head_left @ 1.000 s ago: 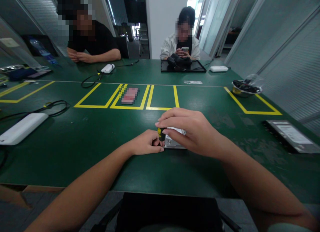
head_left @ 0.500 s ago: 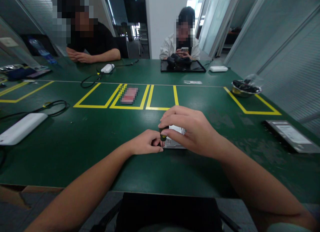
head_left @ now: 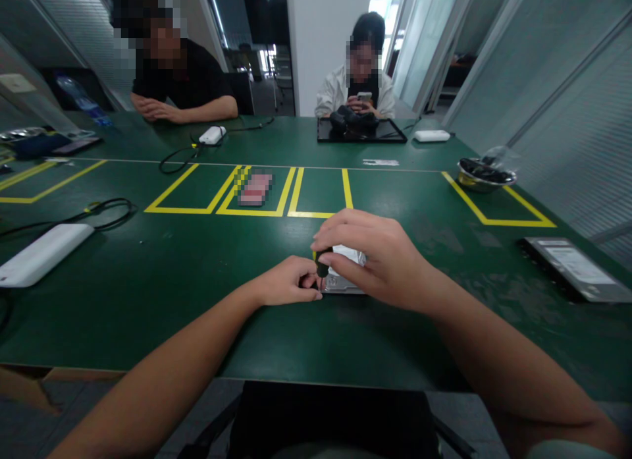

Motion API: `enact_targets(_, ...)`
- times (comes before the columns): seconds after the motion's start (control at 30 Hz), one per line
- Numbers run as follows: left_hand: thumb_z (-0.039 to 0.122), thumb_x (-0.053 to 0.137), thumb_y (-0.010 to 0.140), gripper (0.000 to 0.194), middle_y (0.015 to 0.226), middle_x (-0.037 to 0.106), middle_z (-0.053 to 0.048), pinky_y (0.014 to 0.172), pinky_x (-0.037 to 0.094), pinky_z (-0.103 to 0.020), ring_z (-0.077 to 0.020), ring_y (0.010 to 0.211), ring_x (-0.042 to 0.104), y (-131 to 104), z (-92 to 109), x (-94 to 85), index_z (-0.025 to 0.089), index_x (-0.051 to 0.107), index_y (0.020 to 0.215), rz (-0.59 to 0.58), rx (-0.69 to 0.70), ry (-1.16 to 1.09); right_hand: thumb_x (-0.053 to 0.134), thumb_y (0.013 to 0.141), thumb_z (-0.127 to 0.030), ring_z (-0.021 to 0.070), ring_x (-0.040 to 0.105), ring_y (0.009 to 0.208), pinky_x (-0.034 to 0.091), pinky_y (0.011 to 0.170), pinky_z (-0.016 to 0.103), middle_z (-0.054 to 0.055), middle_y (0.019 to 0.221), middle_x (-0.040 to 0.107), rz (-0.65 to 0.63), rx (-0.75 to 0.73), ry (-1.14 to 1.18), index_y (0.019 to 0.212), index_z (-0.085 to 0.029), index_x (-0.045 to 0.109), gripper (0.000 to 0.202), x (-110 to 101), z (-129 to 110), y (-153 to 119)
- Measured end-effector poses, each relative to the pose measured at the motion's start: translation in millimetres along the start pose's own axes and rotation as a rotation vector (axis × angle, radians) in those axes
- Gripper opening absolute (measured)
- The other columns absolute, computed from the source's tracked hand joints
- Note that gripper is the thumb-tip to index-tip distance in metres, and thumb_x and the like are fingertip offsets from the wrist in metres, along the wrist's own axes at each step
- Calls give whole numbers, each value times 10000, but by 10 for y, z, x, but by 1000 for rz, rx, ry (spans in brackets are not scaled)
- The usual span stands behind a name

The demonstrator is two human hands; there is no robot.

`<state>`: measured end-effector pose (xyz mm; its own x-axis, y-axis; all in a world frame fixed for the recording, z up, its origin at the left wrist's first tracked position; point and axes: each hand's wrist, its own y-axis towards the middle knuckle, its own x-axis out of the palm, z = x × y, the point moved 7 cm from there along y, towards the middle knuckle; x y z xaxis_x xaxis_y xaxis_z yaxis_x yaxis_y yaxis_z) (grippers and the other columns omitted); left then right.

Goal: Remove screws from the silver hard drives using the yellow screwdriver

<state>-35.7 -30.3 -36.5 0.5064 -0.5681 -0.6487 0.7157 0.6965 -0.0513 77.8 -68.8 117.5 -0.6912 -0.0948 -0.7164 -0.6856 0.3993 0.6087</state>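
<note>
A silver hard drive (head_left: 348, 286) lies flat on the green table in front of me, partly covered by my right hand. My right hand (head_left: 382, 261) pinches the dark, yellow-marked handle of a small screwdriver (head_left: 322, 267) between thumb and fingers. The screwdriver stands upright with its shaft down at the drive's left end; its tip is too small to make out. At that same end, my left hand (head_left: 289, 281) has its fingers curled and its thumb against the drive's near left corner, gripping the edge.
Another hard drive (head_left: 575, 268) lies at the right. A metal bowl (head_left: 486, 176) of dark items stands behind it. To the left are a white power bank (head_left: 47, 255) and a black cable (head_left: 113, 212). A pinkish-red item (head_left: 255, 189) lies within yellow tape. Two people sit opposite.
The screwdriver handle has turned slightly in my right fingers, its yellow mark now showing at the upper left. Both hands and the drive stay in place. The person at left has shifted their head slightly.
</note>
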Motion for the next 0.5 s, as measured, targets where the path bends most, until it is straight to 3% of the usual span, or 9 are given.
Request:
enact_targets(0.13,317,672,779,210,650,498,42,587,362,-241,-113,627,485,1,-30,3,155,553,716,6,-24,16,512,928,-139,187,640,1064,481,961,370,84,1092,718,-12,-11,35,1068,-155,651,198,16,6,-21)
enact_targets(0.33,271,662,781,130,702,523,31,602,369,-239,-116,661,494,3,1,2,155,626,829,-7,14,2,588,910,-203,166,621,911,513,801,306,95,961,682,33,30,-15,966,-134,694,138,-7,28,-7)
enact_targets(0.5,268,677,772,146,687,504,35,589,364,-236,-115,648,490,1,-1,1,154,631,850,-3,13,-16,507,920,-130,174,643,1043,492,937,350,70,1072,720,1,-5,42,1055,-168,652,202,15,26,-21)
